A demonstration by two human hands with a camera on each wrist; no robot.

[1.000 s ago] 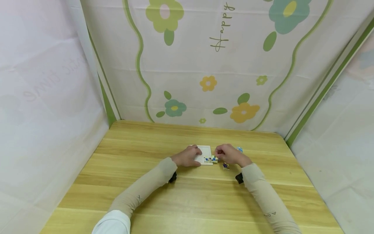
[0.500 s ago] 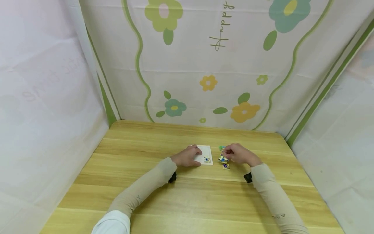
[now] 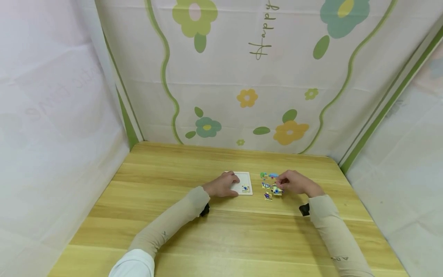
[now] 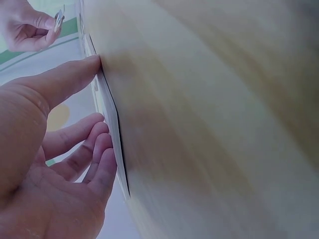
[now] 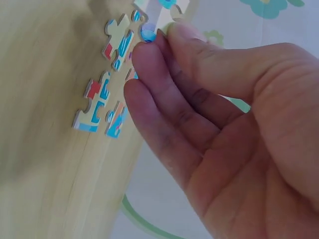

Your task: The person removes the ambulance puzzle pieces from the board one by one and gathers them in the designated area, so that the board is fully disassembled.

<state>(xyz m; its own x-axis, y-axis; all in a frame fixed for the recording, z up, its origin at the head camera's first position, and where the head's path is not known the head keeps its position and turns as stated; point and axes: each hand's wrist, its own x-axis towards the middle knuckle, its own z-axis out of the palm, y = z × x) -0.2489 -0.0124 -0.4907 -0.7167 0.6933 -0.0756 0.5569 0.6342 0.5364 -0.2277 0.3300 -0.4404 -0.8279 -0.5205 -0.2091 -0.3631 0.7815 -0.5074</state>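
A white puzzle tray lies on the table with one jigsaw piece in its front right corner. My left hand rests on the tray's left part, its thumb at the front edge and its fingers on the surface. Right of the tray, my right hand pinches a pale jigsaw piece with a blue spot between thumb and fingers. In the right wrist view this held piece shows at the top, partly hidden by the fingertips.
Loose jigsaw pieces lie between the tray and my right hand: a green one, a blue one, one with blue marks and a purple-marked one. A printed curtain stands behind the wooden table.
My right hand has carried the pinched piece rightward from the tray's right edge, over the loose pieces, uncovering several of them. My left hand has stayed on the tray.
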